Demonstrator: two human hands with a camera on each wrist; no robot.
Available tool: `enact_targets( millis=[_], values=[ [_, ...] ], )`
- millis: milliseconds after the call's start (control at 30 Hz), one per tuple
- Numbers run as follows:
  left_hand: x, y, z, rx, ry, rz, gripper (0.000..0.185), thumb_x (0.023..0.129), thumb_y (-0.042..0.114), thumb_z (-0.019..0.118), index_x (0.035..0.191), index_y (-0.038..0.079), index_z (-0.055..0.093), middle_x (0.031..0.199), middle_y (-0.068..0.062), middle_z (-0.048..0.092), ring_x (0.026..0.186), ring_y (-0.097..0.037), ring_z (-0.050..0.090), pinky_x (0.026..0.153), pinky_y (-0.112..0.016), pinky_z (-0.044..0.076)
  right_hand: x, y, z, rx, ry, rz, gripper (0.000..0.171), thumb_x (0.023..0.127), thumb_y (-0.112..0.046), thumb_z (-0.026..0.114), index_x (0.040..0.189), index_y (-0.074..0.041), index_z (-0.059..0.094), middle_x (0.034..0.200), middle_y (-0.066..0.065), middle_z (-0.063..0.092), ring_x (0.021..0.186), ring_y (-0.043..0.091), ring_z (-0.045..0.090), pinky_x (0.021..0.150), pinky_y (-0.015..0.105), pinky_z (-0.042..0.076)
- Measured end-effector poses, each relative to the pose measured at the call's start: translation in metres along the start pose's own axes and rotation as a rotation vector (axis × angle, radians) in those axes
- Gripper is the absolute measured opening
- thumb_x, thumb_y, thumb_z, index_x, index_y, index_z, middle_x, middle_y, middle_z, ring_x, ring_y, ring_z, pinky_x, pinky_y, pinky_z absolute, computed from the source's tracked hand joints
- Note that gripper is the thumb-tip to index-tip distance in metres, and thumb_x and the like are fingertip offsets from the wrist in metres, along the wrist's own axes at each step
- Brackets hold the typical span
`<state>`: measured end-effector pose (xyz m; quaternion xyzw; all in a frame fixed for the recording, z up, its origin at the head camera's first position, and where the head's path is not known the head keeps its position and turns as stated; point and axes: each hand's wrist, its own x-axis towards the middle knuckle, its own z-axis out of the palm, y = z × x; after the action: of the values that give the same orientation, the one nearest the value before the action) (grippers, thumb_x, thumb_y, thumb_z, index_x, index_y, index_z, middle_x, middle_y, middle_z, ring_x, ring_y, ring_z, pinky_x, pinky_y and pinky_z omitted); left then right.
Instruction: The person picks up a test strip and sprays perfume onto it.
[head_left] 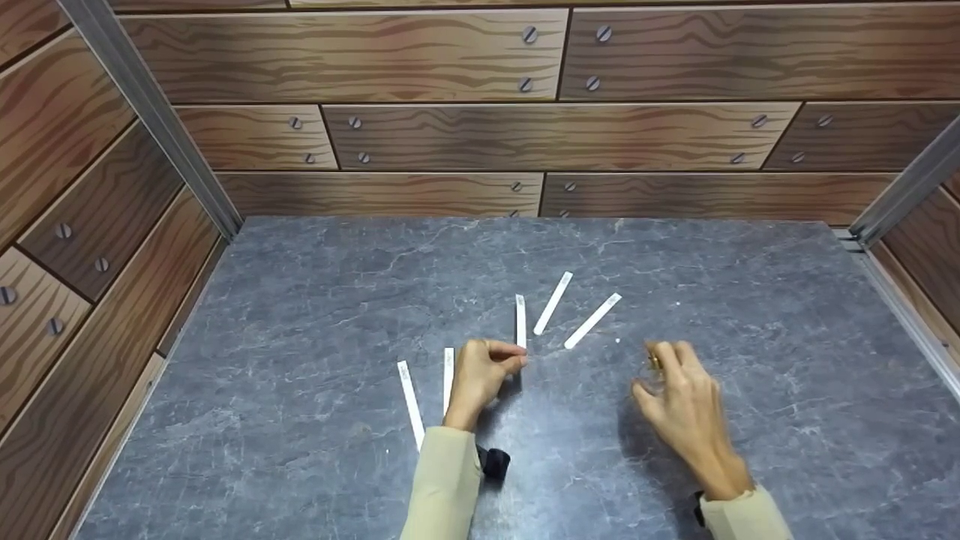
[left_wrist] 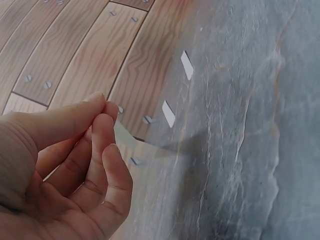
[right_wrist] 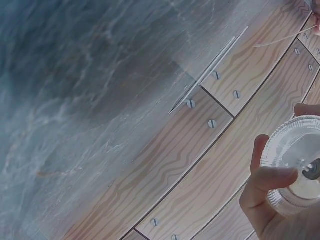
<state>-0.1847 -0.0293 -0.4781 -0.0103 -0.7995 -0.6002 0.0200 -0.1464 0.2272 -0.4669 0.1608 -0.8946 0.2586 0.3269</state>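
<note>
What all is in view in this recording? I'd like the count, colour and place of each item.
Paper-like strips: five, white; four lie on the tabletop, one is pinched by the left hand.
Clear ribbed round object: one, transparent with a grey centre, held in the right hand.
Tabletop: one, grey with pale veins, under the hands.
Wood-patterned walls: three, brown, at the back and both sides.
Metal framing: several pieces, grey, at the back corners and table sides.
Wrist devices: two, black, one at each wrist.
Sleeves: two, beige, on the forearms.
Hands: two, bare, left at a strip's near end, right farther right.
</note>
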Motion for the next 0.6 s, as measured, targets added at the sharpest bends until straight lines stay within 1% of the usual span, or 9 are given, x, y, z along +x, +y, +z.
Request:
enact_targets(
  millis=[100, 200, 267, 333, 433, 533, 600],
  values=[
    [0.004, -0.002, 0.001, 0.042, 0.018, 0.025, 0.004, 0.081, -0.002, 0.080, 0.084, 0.000, 0.080, 0.075, -0.007, 0.074, 0.060, -0.011, 0.061, 0.052, -0.018, 0.046, 0.000, 0.000, 0.000, 0.000, 0.001, 0.001, 0.049, 0.059, 0.013, 0.082, 0.102, 0.005, 0.061, 0.085, 0.016, 0.058, 0.061, 0.032, 0.059, 0.048, 0.049, 0.054],
    [0.005, -0.003, 0.002, 0.100, 0.028, 0.046, 0.004, 0.081, -0.002, 0.080, 0.084, 0.001, 0.081, 0.077, -0.007, 0.075, 0.059, -0.006, 0.057, 0.053, -0.020, 0.047, 0.000, 0.001, 0.000, -0.001, -0.003, 0.002, 0.049, 0.059, 0.013, 0.082, 0.102, 0.005, 0.061, 0.086, 0.017, 0.059, 0.061, 0.032, 0.059, 0.048, 0.049, 0.054],
    [0.006, -0.003, 0.003, 0.128, 0.030, 0.043, 0.006, 0.082, -0.001, 0.079, 0.086, 0.002, 0.081, 0.079, -0.006, 0.075, 0.061, -0.004, 0.057, 0.056, -0.021, 0.049, 0.000, 0.001, -0.001, -0.001, -0.008, 0.003, 0.049, 0.059, 0.013, 0.082, 0.102, 0.005, 0.061, 0.086, 0.018, 0.059, 0.062, 0.032, 0.059, 0.048, 0.049, 0.054],
    [0.007, -0.002, 0.003, 0.149, 0.032, 0.032, 0.009, 0.082, -0.001, 0.078, 0.090, 0.001, 0.081, 0.081, -0.006, 0.075, 0.064, -0.006, 0.060, 0.059, -0.022, 0.050, 0.001, 0.001, -0.001, -0.002, -0.013, 0.005, 0.049, 0.059, 0.013, 0.083, 0.103, 0.005, 0.061, 0.087, 0.018, 0.059, 0.062, 0.032, 0.060, 0.048, 0.048, 0.054],
    [0.010, 0.001, 0.004, 0.150, 0.032, 0.007, 0.015, 0.084, -0.001, 0.076, 0.099, 0.000, 0.079, 0.089, -0.007, 0.076, 0.070, -0.010, 0.066, 0.061, -0.022, 0.052, 0.000, 0.000, -0.002, -0.001, -0.017, 0.007, 0.049, 0.060, 0.013, 0.083, 0.104, 0.005, 0.061, 0.088, 0.018, 0.060, 0.062, 0.033, 0.060, 0.048, 0.049, 0.055],
    [0.012, 0.003, 0.005, 0.102, 0.003, -0.026, 0.023, 0.086, -0.002, 0.074, 0.109, -0.004, 0.076, 0.102, -0.012, 0.076, 0.072, -0.014, 0.068, 0.057, -0.020, 0.050, 0.000, 0.001, -0.001, 0.001, -0.007, 0.006, 0.049, 0.060, 0.011, 0.084, 0.104, 0.005, 0.062, 0.089, 0.018, 0.060, 0.063, 0.034, 0.061, 0.050, 0.051, 0.055],
    [0.014, 0.003, 0.006, 0.050, -0.025, -0.049, 0.029, 0.087, -0.003, 0.072, 0.116, -0.007, 0.072, 0.111, -0.016, 0.073, 0.073, -0.018, 0.070, 0.056, -0.019, 0.049, 0.000, 0.001, -0.001, 0.002, 0.001, 0.002, 0.048, 0.061, 0.009, 0.084, 0.104, 0.004, 0.063, 0.089, 0.017, 0.060, 0.063, 0.033, 0.061, 0.050, 0.052, 0.054]
  ],
)
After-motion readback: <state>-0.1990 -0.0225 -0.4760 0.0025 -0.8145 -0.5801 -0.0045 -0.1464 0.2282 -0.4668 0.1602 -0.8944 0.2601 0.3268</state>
